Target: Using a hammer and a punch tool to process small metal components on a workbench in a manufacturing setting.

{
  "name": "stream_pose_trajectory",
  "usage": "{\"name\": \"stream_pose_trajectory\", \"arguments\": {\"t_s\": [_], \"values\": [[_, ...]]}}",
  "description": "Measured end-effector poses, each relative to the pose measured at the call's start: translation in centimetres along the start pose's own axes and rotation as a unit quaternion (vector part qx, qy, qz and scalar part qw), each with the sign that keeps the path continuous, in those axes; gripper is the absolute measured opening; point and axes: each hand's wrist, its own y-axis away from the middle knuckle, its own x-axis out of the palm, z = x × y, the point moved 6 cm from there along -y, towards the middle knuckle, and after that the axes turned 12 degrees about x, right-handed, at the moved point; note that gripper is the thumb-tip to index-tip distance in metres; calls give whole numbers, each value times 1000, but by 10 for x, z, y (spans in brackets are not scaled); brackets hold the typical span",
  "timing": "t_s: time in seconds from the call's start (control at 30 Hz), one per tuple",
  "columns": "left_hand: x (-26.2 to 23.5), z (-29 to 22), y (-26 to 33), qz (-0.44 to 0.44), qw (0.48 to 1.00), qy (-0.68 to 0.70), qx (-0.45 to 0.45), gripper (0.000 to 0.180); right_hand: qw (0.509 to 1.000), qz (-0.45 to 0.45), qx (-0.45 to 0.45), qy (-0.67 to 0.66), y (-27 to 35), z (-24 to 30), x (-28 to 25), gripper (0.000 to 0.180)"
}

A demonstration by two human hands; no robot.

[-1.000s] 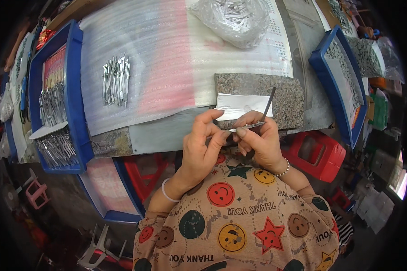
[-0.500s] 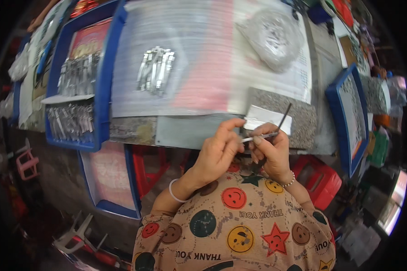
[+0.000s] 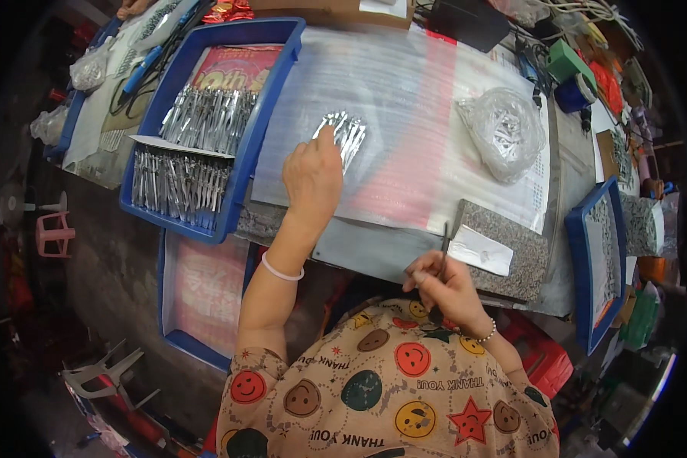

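My left hand (image 3: 313, 172) reaches over the plastic-covered table to a small pile of shiny silver metal strips (image 3: 353, 145). Its fingers are drawn together at the pile's left side; whatever lies between them is hidden. Close to my body, at the table's front edge, my right hand (image 3: 452, 290) is closed round a thin dark rod-like tool (image 3: 445, 248), which points upward. Just beyond that hand, a folded white paper or cloth (image 3: 481, 252) lies on a speckled stone slab (image 3: 511, 284).
On the left stands a blue tray (image 3: 263, 137) packed with metal strips in two rows, split by a white divider (image 3: 179, 146). A clear plastic bag (image 3: 504, 133) of small pale parts sits at the right. Another blue tray (image 3: 580, 267) borders the table's right end.
My left hand has left the right hand and gone forward and left to the pile. The rod in my right hand has swung more upright. The whole view has shifted.
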Motion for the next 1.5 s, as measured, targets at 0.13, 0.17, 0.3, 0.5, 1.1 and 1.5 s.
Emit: {"name": "stream_pose_trajectory", "arguments": {"t_s": [0.13, 0.17, 0.3, 0.5, 1.1, 1.5], "values": [[-27, -30, -2, 43, 999, -18, -27, 31, 996, 19, 31, 82, -4, 4, 7, 11], [-43, -53, -3, 7, 999, 44, 20, 31, 997, 10, 42, 56, -9, -1, 3, 12], [-94, -199, 6, 67, 752, 606, 252, 26, 996, 33, 87, 5, -16, -6, 11, 15], [-152, -399, 41, 105, 369, 824, 417, 32, 981, 169, 92, -23, -74, -22, 74, 17], [-184, -400, 47, 37, 479, 767, 425, 50, 931, 318, 179, 28, -80, -68, 146, 14], [-185, -360, 38, 92, 497, 759, 409, 46, 948, 256, 184, 42, -101, -129, 144, 13]]}}
